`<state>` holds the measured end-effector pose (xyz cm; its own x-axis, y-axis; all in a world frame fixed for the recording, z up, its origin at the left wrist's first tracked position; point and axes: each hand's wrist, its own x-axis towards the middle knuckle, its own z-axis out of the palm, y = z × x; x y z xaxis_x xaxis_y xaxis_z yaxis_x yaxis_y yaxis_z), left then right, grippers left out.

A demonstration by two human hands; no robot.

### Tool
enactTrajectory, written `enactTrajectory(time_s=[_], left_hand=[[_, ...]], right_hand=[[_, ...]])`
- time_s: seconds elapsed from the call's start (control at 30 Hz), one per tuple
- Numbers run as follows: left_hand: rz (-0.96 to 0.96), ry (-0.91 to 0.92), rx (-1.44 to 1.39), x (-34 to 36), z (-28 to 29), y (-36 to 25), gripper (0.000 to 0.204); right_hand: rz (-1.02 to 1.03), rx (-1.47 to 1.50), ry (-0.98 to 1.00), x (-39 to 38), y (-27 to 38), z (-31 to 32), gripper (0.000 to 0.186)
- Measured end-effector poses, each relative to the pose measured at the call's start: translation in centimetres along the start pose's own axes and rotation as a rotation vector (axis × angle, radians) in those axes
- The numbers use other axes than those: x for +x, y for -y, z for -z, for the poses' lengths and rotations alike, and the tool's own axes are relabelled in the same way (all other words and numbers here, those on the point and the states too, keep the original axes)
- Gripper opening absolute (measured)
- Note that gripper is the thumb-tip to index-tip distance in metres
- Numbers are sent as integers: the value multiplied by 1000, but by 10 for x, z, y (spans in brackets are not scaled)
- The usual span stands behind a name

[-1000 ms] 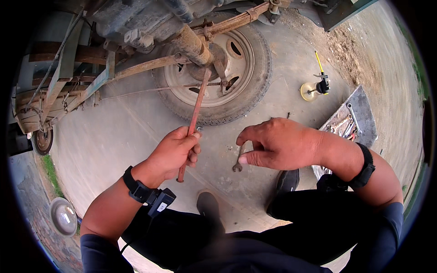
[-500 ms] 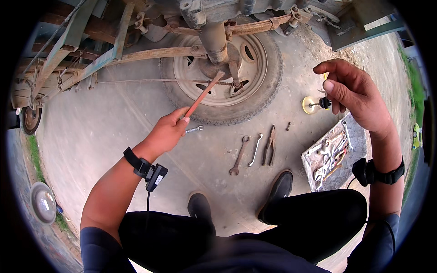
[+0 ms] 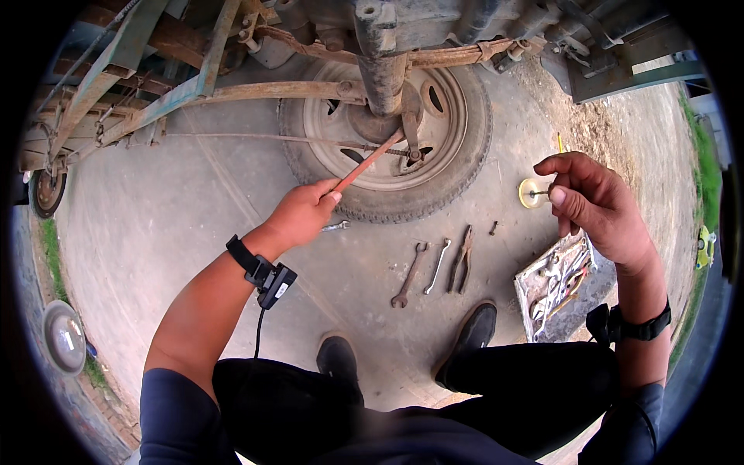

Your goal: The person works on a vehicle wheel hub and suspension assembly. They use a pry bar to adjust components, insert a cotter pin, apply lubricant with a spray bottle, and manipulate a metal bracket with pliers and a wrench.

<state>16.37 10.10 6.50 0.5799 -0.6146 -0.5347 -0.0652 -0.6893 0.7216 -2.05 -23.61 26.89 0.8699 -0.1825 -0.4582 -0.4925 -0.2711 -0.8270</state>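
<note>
Fingers of the left hand (image 3: 306, 211) close around a rusty rod (image 3: 366, 164) — its long axis runs up and right, tip at the hub of the wheel (image 3: 391, 132), probably for leverage. Right hand (image 3: 593, 203) pinches something small — too small to identify — above the tool tray (image 3: 559, 287).

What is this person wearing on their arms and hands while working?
Both hands are bare, with no gloves. The left hand has a black wrist strap carrying a small black device with a thin black cable hanging from it. The right hand has a black wristband. Dark short sleeves cover both upper arms.
</note>
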Motion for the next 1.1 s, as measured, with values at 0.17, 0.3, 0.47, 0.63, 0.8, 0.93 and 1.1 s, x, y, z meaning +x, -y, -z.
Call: enactTrajectory(time_s=[0.17,0.3,0.47,0.63,0.8,0.93,1.1], left_hand=[[-107,-74,199,7,12,-6,28],[-192,-166,316,4,7,-4,27],[-222,-154,419,8,13,-11,25],[-281,-209,364,22,6,13,26],[-312,-233,381,26,0,22,26],[-322,-270,400,26,-6,26,25],[-339,-292,425,26,-5,27,24]], right_hand=[[-6,0,19,7,-3,-2,31],[-14,3,43,11,0,-10,30],[-47,-13,45,11,-4,-8,30],[-37,-10,51,13,-6,-10,30],[60,36,-76,8,1,5,32],[91,28,-83,9,3,7,30],[26,21,-21,18,-6,-4,27]])
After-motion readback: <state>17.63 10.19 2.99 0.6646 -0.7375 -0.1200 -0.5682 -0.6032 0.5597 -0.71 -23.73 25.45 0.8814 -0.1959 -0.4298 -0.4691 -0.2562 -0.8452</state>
